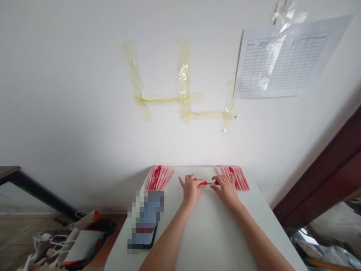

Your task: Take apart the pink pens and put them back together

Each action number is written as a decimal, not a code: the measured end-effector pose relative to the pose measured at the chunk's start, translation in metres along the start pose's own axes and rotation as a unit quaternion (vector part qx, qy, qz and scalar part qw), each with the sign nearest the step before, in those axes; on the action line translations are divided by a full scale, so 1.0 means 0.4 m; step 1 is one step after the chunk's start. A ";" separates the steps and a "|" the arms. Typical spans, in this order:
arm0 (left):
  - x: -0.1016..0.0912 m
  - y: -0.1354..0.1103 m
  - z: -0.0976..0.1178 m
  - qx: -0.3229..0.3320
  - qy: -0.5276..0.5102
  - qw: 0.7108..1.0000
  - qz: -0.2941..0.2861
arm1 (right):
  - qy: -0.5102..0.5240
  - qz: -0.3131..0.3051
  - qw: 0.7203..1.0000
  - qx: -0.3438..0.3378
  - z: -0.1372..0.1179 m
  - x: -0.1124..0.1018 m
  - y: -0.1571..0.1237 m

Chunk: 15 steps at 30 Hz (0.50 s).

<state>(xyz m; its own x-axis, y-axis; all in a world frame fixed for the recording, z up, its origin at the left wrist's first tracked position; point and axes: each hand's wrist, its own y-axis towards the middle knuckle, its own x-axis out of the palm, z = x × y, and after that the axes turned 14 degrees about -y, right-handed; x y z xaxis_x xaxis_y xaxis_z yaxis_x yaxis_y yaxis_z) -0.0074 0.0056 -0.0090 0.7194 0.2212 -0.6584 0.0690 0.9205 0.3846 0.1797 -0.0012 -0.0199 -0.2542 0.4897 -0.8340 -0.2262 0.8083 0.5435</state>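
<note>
Over the white table, my left hand [193,188] pinches a red pen piece [203,183] between thumb and fingers. A thin tip or refill sticks out of it to the right. Facing it, my right hand [225,188] grips another red pen piece [216,182], mostly covered by the fingers. The two pieces lie end to end in one line; whether they touch is too small to tell. Left of my left hand is a bunch of pink pens [162,178] with some red ones among them. A similar row of pink pens [242,178], with a red one, lies beside my right hand.
A phone [146,222], partly pixelated, rests at the left of the white table [214,241]. The table's far edge meets a wall [84,94] with yellowed tape and a taped printed sheet [282,60]. Bags and cables [81,241] lie on the floor at left.
</note>
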 end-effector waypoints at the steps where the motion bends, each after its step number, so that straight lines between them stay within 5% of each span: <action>1: 0.001 0.000 0.000 -0.002 -0.001 1.000 0.002 | -0.003 -0.002 1.000 -0.001 0.001 -0.002 0.000; 15: 0.000 0.002 0.001 -0.007 -0.004 1.000 -0.004 | 0.035 -0.011 0.999 -0.002 0.017 -0.008 0.007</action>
<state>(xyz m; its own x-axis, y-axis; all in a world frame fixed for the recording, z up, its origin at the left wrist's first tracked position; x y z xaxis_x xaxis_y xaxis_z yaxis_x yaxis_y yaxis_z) -0.0070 0.0063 -0.0085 0.7244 0.2104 -0.6565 0.0655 0.9270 0.3694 0.1862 0.0016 -0.0166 -0.3150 0.4477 -0.8369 -0.2364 0.8170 0.5260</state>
